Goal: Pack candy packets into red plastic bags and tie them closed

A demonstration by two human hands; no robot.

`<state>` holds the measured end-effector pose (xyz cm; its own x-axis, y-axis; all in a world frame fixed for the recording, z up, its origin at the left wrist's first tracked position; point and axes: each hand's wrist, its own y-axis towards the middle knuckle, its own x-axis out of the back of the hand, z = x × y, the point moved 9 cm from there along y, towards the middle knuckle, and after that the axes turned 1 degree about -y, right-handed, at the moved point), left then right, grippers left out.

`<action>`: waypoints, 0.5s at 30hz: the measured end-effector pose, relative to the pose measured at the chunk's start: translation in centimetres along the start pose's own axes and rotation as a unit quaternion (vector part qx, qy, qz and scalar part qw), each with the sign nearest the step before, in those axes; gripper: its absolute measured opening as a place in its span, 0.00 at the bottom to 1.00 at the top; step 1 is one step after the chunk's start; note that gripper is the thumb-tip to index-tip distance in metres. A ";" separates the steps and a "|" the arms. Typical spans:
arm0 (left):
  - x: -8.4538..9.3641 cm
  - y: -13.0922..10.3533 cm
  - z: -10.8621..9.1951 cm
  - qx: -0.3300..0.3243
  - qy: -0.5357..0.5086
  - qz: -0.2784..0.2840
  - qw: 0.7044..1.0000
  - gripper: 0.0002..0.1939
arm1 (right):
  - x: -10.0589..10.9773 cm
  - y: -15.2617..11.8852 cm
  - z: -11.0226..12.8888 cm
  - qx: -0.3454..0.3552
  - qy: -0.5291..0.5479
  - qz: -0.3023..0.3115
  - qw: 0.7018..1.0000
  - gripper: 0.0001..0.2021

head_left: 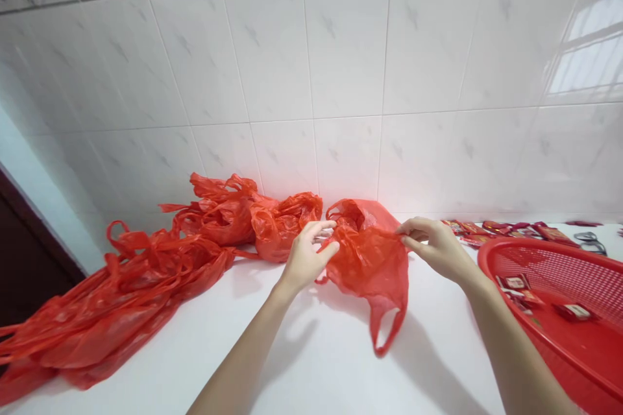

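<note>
A thin red plastic bag [374, 266] with handle loops is spread in front of me on the white tabletop [341, 363]. One of its handles hangs down toward me. My right hand [431, 243] pinches the bag's upper right edge between thumb and fingers. At the bag's left side is my left hand [309, 256], its thumb and fingers apart, the fingertips partly hidden near the red film. Just left of that hand sits a bunched red plastic bag [280, 227], and behind it more crumpled red bags [221, 207] lean by the wall.
A pile of flat red bags [141, 292] stretches along the left. On the right stands a red perforated plastic basket [549, 249] holding a few small packets [574, 311]. More red packets [516, 230] and a pair of glasses [591, 243] lie behind it. A tiled wall [350, 65] bounds the back.
</note>
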<state>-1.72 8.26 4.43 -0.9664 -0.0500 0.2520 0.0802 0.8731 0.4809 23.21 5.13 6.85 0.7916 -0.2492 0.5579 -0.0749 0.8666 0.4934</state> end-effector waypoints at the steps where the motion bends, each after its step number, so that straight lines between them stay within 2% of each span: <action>1: -0.4 -0.1 0.5 -0.004 0.024 0.010 1.000 0.21 | 0.3 -0.1 0.6 0.023 0.017 -0.008 1.000 0.07; 5: -2.0 -0.6 2.3 0.031 0.086 0.061 0.994 0.31 | 1.7 -0.7 2.1 0.061 0.057 -0.052 0.995 0.08; 8: -3.1 -1.2 2.7 0.067 0.089 0.103 0.988 0.36 | 2.5 -0.9 2.5 0.061 0.064 -0.080 0.993 0.08; 12: -4.0 -1.7 2.1 0.102 0.045 0.137 0.984 0.32 | 3.2 -1.0 2.4 0.065 0.058 -0.119 0.989 0.07; 15: -4.7 -1.9 1.4 0.106 -0.012 0.175 0.979 0.20 | 3.3 -0.9 2.4 0.072 0.061 -0.125 0.988 0.06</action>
<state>2.36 7.47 1.14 -0.8942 0.2793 0.3499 0.3576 0.9158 0.1828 24.44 2.53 9.83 0.8624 -0.3861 0.3274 0.0532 0.7123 0.6998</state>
